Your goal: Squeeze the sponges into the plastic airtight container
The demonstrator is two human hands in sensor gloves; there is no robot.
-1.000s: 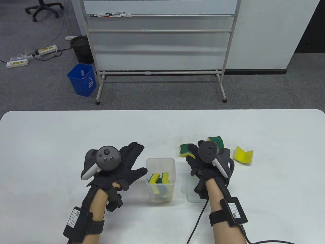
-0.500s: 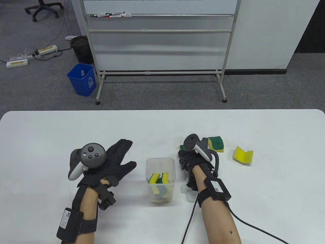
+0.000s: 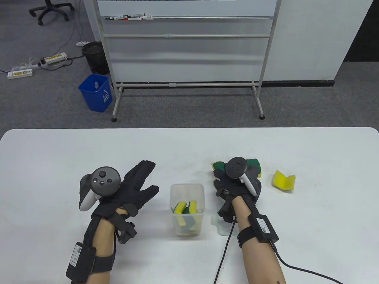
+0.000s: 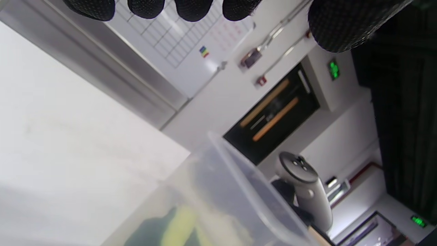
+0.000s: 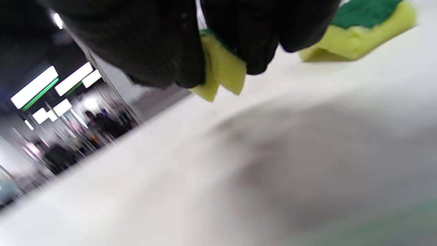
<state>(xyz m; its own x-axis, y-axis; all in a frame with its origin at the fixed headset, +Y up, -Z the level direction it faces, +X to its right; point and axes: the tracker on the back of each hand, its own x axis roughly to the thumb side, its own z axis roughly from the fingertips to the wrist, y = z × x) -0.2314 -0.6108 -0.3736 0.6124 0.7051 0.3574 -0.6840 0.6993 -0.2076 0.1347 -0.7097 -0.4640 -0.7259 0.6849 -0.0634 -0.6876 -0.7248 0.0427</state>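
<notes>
My right hand (image 3: 237, 185) pinches a folded sponge (image 5: 222, 70) just above the worktop (image 3: 189, 148), right of the plastic container (image 3: 187, 189). My left hand (image 3: 130, 189) hovers palm-down, fingers spread, left of it. No legible writing.

Container (image 3: 187, 189) sat mid-table with sponges (image 3: 185, 208) inside, left hand (image 3: 130, 189) to its left, right hand (image 3: 234, 186) to its right, bent sponge (image 3: 283, 180) further right.

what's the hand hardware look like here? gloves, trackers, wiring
Both the left hand and right hand wear black knit gloves with a dark grey, white-handled tracker on the back. Forearms are bare, each with a black strap carrying a black box with a white label. Black cable runs from the right box.
</notes>
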